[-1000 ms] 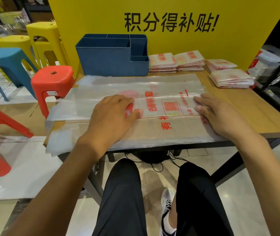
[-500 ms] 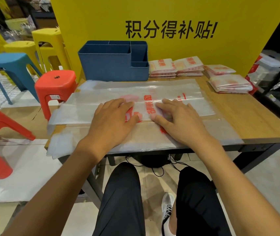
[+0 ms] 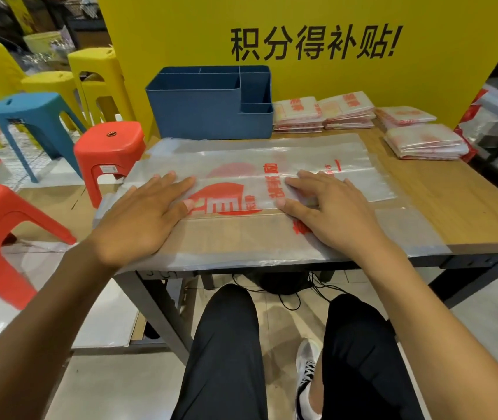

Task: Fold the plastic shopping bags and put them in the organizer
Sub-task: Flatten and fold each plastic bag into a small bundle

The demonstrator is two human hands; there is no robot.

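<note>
Now your left hand point(image 3: 138, 219) lies flat on the plastic shopping bag point(image 3: 272, 189), palm down, fingers straight and close together, pointing toward two o'clock, thumb tip at the folded edge by the red logo; your right hand point(image 3: 329, 213) lies flat on the same bag too, fingers straight and slightly spread, pointing toward ten o'clock, thumb tip on the red print; neither hand pinches or curls round the film. The bag lies spread on the wooden table point(image 3: 453, 207), its long axis running from nine o'clock to three o'clock across the front of you; one long strip is folded over lengthwise, and the near long edge hangs just past the table's six o'clock edge; which end is the mouth you cannot tell; the left end overhangs the table toward the red stool point(image 3: 110, 147). At twelve o'clock behind the bag stands the blue organizer point(image 3: 208, 116), upright, its compartments open to the top, against the yellow board point(image 3: 302, 86); just beside it at one o'clock lie two stacks of folded bags point(image 3: 323, 113), and toward two o'clock two more folded stacks point(image 3: 423, 140), well apart from your hands; beyond the table at ten o'clock stand a blue stool point(image 3: 29, 116) and yellow stools point(image 3: 90, 74).
</note>
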